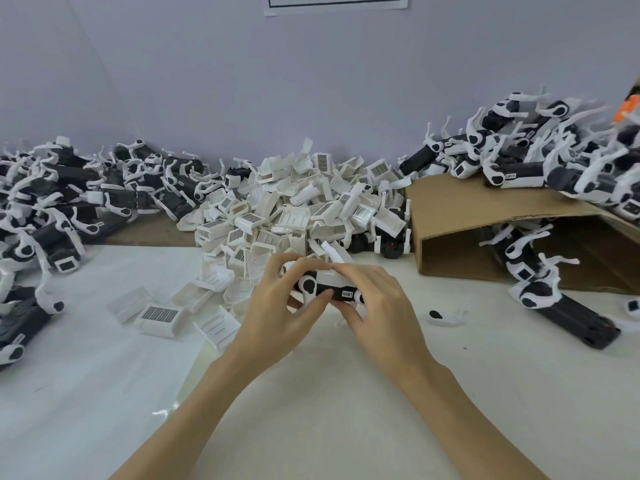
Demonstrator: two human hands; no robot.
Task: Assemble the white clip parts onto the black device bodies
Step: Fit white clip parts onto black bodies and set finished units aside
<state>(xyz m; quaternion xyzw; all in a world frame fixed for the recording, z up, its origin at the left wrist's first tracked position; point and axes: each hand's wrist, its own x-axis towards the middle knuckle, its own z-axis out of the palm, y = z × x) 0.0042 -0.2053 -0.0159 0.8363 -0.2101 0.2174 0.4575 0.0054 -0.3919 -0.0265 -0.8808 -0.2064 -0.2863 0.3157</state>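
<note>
Both hands meet over the middle of the table on one black device body (pixel 323 289) with white end pieces and a small label. My left hand (pixel 277 306) grips its left end, thumb below and fingers curled over the top. My right hand (pixel 375 306) grips the right end and presses a white clip part (pixel 332 273) down onto its top. Behind the hands rises a big heap of loose white clip parts (pixel 298 206), some with dark grid faces.
A pile of black-and-white devices (pixel 59 202) lies at the left. More devices (pixel 540 157) are stacked on a tipped cardboard box (pixel 460 216) at the right, several spilling onto the table (pixel 561 303). A small loose piece (pixel 445 317) lies right of my hands.
</note>
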